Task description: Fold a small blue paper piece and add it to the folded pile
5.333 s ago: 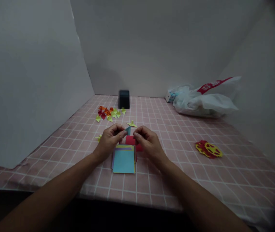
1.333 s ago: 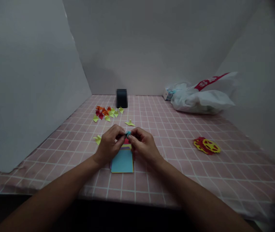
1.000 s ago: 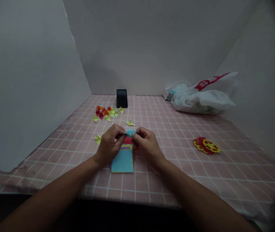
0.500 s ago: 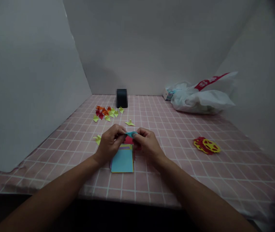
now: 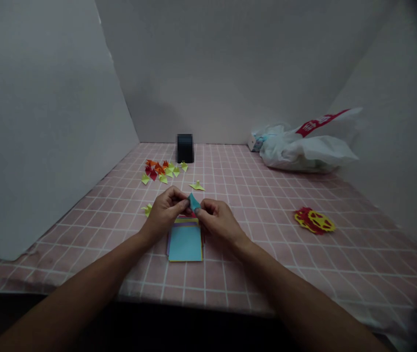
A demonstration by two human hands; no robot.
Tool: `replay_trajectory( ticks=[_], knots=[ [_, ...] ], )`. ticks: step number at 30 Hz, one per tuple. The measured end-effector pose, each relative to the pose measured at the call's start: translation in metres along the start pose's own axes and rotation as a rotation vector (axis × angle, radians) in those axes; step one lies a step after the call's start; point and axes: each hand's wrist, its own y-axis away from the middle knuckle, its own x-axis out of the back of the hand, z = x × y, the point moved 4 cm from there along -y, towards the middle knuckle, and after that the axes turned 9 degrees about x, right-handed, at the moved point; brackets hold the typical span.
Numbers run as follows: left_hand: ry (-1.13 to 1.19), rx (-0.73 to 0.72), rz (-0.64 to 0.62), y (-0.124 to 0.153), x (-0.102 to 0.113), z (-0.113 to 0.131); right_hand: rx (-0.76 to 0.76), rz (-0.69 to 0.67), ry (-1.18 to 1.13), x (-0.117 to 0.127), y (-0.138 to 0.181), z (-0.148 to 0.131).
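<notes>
A small piece of folded blue paper is pinched between both hands above the table, its pointed tip upward. My left hand grips its left side with thumb and fingers; my right hand pinches its lower right corner. Just below the hands lies a stack of square paper, light blue on top, with yellow and purple edges showing. Some red paper behind the stack is mostly hidden by my fingers. Left of my left hand rests a yellow folded paper, partly covered. A yellow paper crane sits beyond the hands.
Several red, orange and yellow folded papers are grouped at the back left, beside a blurred black box. A white plastic bag lies at the back right. Red and yellow cut-out discs lie on the right. White panels surround the checked tablecloth.
The blue paper has turned from lying nearly level to standing with a tip upward. My right hand has shifted slightly left and down, and the hands are closer together.
</notes>
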Motion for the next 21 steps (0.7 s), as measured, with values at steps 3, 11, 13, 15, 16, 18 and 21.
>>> replay_trajectory(
  ticks=[3, 11, 13, 15, 16, 18, 21],
  knots=[
    [0.013, 0.022, -0.019, -0.0014, 0.0001, -0.0027, 0.104, 0.041, 0.191, 0.0031, -0.0014, -0.0052],
    [-0.005, 0.121, -0.078, 0.0009, -0.0036, -0.0038, 0.096, 0.023, 0.211, 0.0031, -0.001, -0.0043],
    [-0.016, 0.121, -0.079, 0.0011, -0.0042, -0.0033, 0.113, 0.008, 0.215, 0.0016, -0.0006, -0.0046],
    [-0.028, 0.118, -0.079, 0.0012, -0.0047, -0.0029, 0.135, 0.004, 0.226, 0.0004, 0.0002, -0.0055],
    [-0.037, 0.115, -0.077, 0.0013, -0.0049, -0.0026, 0.145, 0.003, 0.232, -0.0001, 0.0006, -0.006],
    [-0.063, 0.104, -0.075, 0.0016, -0.0053, -0.0016, 0.162, 0.001, 0.239, -0.0009, 0.0016, -0.0067],
    [-0.094, 0.073, -0.074, 0.0024, -0.0055, 0.0005, 0.173, -0.014, 0.234, -0.0021, 0.0026, -0.0074]
  ],
)
